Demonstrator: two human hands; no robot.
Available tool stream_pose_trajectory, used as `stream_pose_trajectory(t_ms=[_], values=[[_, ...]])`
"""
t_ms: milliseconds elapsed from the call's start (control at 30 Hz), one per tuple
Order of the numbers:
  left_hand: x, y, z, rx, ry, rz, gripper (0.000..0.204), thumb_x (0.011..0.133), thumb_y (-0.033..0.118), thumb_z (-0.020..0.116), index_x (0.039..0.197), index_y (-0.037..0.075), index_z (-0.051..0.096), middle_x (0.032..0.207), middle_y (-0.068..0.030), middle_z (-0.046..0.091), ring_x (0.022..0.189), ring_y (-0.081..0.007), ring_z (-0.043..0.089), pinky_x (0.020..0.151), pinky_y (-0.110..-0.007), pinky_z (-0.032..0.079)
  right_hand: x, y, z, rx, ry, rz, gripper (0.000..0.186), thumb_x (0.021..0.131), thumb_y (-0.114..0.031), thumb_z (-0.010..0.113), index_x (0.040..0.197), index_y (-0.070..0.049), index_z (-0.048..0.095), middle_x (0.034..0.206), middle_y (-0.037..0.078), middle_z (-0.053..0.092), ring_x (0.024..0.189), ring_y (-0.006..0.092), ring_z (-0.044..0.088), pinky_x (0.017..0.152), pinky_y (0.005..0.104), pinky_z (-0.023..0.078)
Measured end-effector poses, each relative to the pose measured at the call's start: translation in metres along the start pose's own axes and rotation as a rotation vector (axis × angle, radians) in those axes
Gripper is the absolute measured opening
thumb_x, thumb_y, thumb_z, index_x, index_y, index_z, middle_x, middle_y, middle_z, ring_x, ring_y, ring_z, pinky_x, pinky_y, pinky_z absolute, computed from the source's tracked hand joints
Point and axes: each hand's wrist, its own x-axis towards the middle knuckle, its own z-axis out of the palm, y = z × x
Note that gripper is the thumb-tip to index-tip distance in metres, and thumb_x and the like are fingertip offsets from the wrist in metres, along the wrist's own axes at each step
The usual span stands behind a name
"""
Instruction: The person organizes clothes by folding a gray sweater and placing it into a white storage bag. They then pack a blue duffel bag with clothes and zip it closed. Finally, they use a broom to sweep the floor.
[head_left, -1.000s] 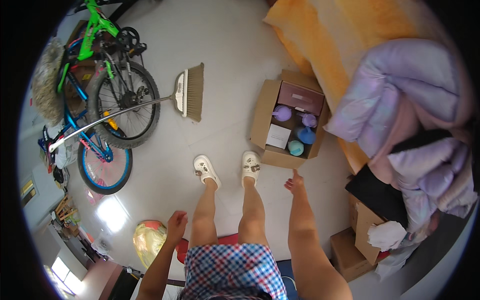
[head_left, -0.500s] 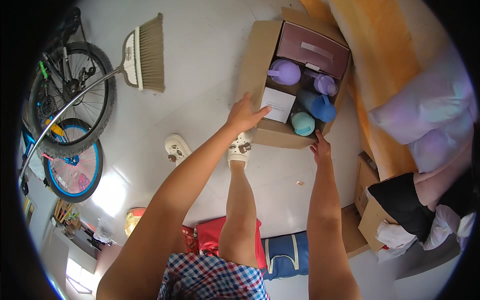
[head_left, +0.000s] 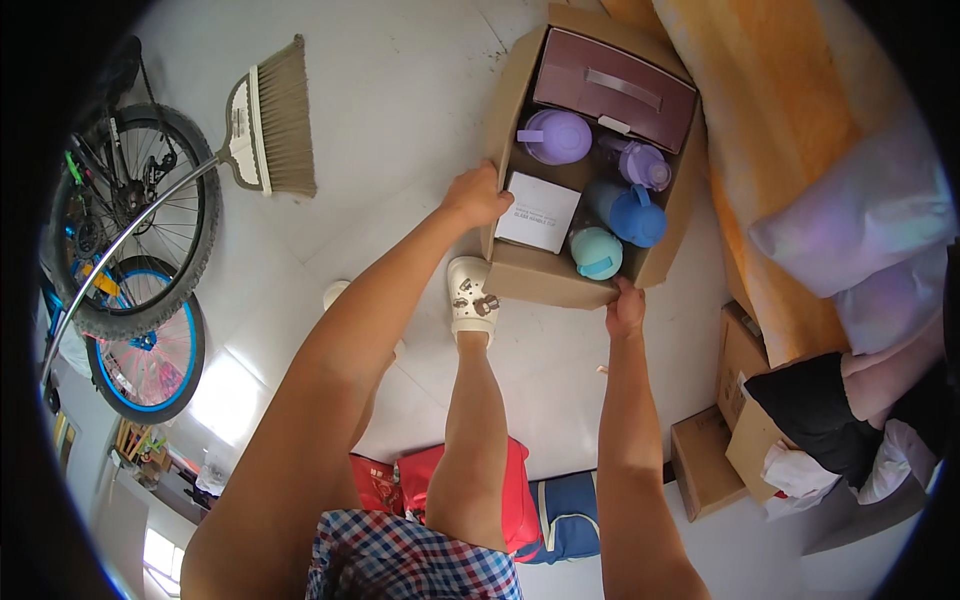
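Note:
A brown cardboard box [head_left: 545, 284] is at the upper right, its top open. My left hand [head_left: 478, 195] is closed on its left wall, fingers curled over the edge beside a small white box [head_left: 538, 212]. At the near right corner my right hand [head_left: 626, 307] grips the near edge, thumb up; some fingers are hidden. Packed inside are a maroon case [head_left: 655, 97] with a handle, a lilac bottle [head_left: 558, 137], a second purple bottle [head_left: 645, 167], a blue bottle [head_left: 640, 217] and a mint-green bottle [head_left: 597, 252].
A broom [head_left: 280, 120] and bicycles [head_left: 150, 290] stand on the left. To the right lie orange-and-white bedding [head_left: 780, 200] and part of a person in black clothing [head_left: 815, 400]. Cardboard cartons [head_left: 705, 465], a red bag [head_left: 518, 480] and a blue bag [head_left: 565, 520] sit below.
My left hand has closed from spread fingers onto the box's left wall, and my right hand has taken hold of the near edge. The box has shifted slightly left. My left shoe has moved back.

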Motion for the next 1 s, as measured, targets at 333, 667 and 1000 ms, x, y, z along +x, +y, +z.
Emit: stream_pose_trajectory(t_ms=[333, 667, 1000], values=[[-0.059, -0.018, -0.03, -0.189, -0.037, 0.083, 0.036, 0.077, 0.016, 0.052, 0.109, 0.0, 0.048, 0.099, -0.0238, 0.058, 0.094, -0.04, 0.054, 0.084, -0.044, 0.043, -0.061, -0.004, 0.01, -0.018, -0.001, -0.046, 0.023, 0.075, 0.003, 0.055, 0.098, 0.003, 0.056, 0.097, 0.008, 0.059, 0.087, 0.0176, 0.055, 0.079, 0.0286, 0.042], [-0.174, -0.069, -0.087, -0.342, 0.069, -0.082, 0.04, 0.075, 0.015, 0.05, 0.111, -0.001, 0.046, 0.083, -0.025, 0.059, 0.079, -0.0424, 0.056, 0.07, -0.045, 0.045, -0.141, -0.038, 0.077, -0.181, -0.166, -0.026, 0.013, 0.072, 0.002, 0.056, 0.085, 0.004, 0.059, 0.082, 0.005, 0.06, 0.077, 0.0128, 0.054, 0.072, 0.0257, 0.042], [-0.111, -0.185, -0.266, -0.719, 0.247, -0.084, 0.025, 0.081, 0.01, 0.047, 0.104, 0.001, 0.05, 0.072, -0.0091, 0.059, 0.049, -0.0157, 0.055, 0.043, -0.029, 0.046, -0.126, -0.086, 0.325, -0.33, -0.272, -0.207, 0.014, 0.074, -0.006, 0.06, 0.065, -0.001, 0.05, 0.068, 0.003, 0.048, 0.064, 0.0105, 0.042, 0.055, 0.0282, 0.035]])
